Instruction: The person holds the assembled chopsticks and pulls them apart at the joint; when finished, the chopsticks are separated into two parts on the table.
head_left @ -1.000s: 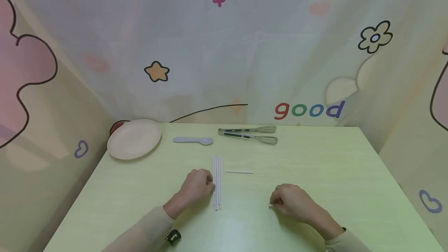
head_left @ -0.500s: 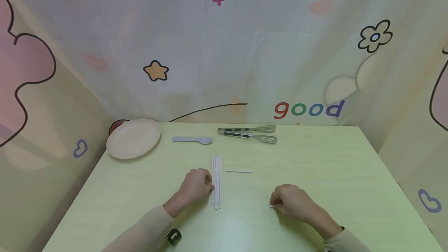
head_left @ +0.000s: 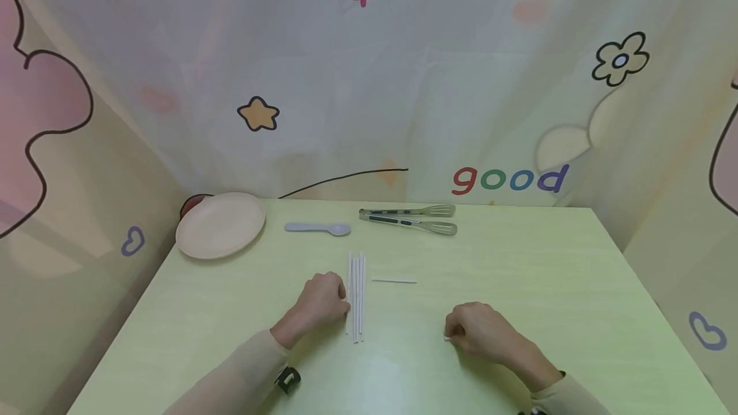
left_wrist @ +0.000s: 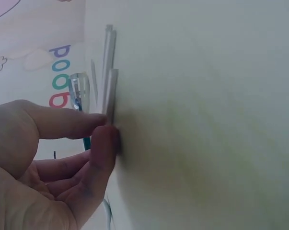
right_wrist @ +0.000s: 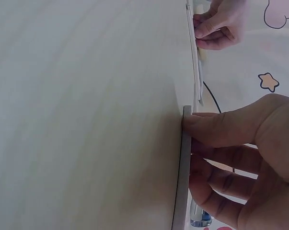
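Several thin white sticks (head_left: 358, 296) lie side by side on the table, pointing away from me. My left hand (head_left: 319, 300) is at their left side, thumb and forefinger pinching the leftmost stick (left_wrist: 110, 93), which lies slightly apart from the others. My right hand (head_left: 481, 332) is low over the table to the right. It holds another white stick (right_wrist: 183, 167) flat near the tabletop; in the head view only a small white end shows below the fingers. A single white stick (head_left: 394, 281) lies crosswise between the hands, farther back, untouched.
At the back left is a pale round plate (head_left: 221, 226). A light purple spoon (head_left: 318, 228) lies right of it, then metal tongs (head_left: 409, 219) with slotted ends. A printed curtain (head_left: 346, 82) hangs behind the table (head_left: 548, 274).
My left hand has moved slightly left, and the leftmost stick has shifted with it, widening the gap to the others. The right hand stays about where it was.
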`<action>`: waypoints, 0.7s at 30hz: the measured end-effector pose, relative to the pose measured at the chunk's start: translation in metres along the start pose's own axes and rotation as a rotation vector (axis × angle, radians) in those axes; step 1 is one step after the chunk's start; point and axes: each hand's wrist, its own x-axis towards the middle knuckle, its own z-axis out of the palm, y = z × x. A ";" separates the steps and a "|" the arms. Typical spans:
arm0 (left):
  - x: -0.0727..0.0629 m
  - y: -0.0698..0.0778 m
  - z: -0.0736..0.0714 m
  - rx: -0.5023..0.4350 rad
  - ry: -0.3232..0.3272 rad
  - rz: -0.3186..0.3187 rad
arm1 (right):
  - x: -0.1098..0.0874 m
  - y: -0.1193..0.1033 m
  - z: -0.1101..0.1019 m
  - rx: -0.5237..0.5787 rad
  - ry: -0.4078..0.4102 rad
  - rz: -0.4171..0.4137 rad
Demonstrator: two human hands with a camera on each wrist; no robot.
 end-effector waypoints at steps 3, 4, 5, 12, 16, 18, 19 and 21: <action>0.003 0.002 -0.003 0.023 -0.014 0.018 | 0.000 -0.002 -0.002 -0.007 0.007 0.000; 0.003 0.003 -0.003 0.032 -0.021 0.022 | -0.001 -0.002 -0.002 -0.004 0.004 0.002; 0.003 0.002 -0.003 0.040 -0.028 0.023 | -0.001 -0.003 -0.002 -0.001 0.000 0.006; 0.001 -0.002 -0.003 0.051 -0.045 -0.028 | 0.000 -0.003 -0.001 0.000 -0.021 0.017; 0.002 -0.003 -0.004 0.045 -0.042 -0.037 | 0.000 -0.003 -0.002 0.003 -0.014 0.022; 0.002 -0.003 -0.005 0.047 -0.038 -0.036 | 0.000 -0.003 -0.003 0.001 -0.012 0.025; 0.002 -0.003 -0.006 0.053 -0.035 -0.032 | 0.001 -0.004 -0.004 0.002 -0.010 0.026; 0.002 -0.003 -0.006 0.059 -0.031 -0.031 | 0.001 -0.005 -0.004 0.001 -0.004 0.020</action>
